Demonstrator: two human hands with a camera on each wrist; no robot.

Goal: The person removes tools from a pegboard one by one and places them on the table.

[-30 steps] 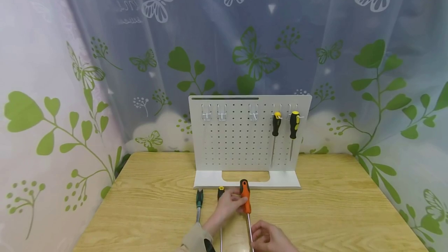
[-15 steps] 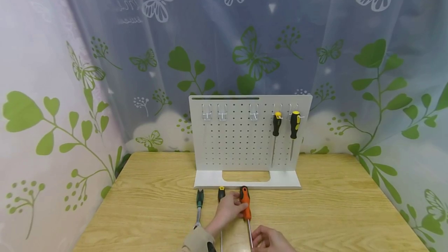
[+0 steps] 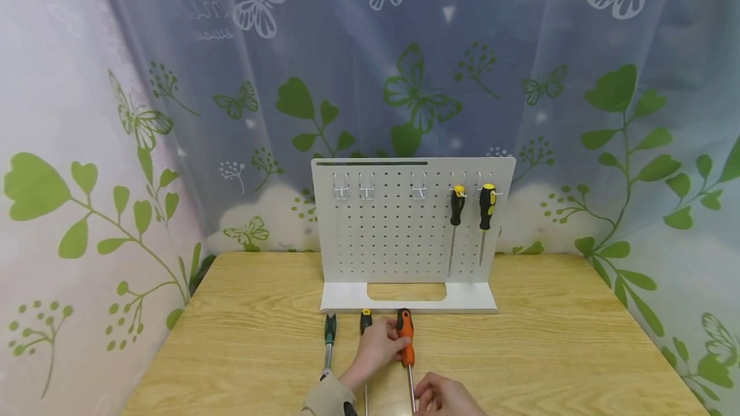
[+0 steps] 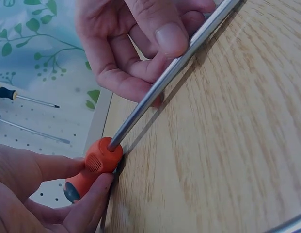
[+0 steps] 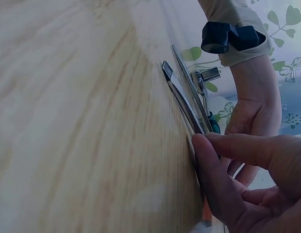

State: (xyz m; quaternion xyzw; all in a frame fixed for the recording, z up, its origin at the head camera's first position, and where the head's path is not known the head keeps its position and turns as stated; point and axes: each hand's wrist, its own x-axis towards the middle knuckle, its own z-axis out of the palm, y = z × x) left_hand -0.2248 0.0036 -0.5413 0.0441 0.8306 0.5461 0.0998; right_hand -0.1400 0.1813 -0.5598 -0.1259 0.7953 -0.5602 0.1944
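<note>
An orange and black flat-blade screwdriver [image 3: 407, 353] lies along the table just in front of the pegboard's base. Thumb and fingers of my left hand [image 3: 378, 344] pinch its handle, as the left wrist view also shows. Further down, my right hand [image 3: 446, 397] pinches the steel shaft [image 4: 149, 97] between thumb and fingers. The flat tip [image 5: 167, 70] points toward me in the right wrist view, close over the wood. Left of it lies a black and yellow screwdriver [image 3: 366, 321], partly covered by my left hand. A green-handled ratchet wrench [image 3: 329, 332] lies farther left.
A white pegboard [image 3: 393, 242] stands at the back of the wooden table [image 3: 248, 326]. Two black and yellow screwdrivers hang on its right side, the outer one [image 3: 487, 205] near the edge. Three other hooks, one of them the middle hook [image 3: 419, 189], hold nothing.
The orange screwdriver has come slightly toward me and down, its handle end now just in front of the pegboard base. Both hands keep their hold and barely move over the last half second.
</note>
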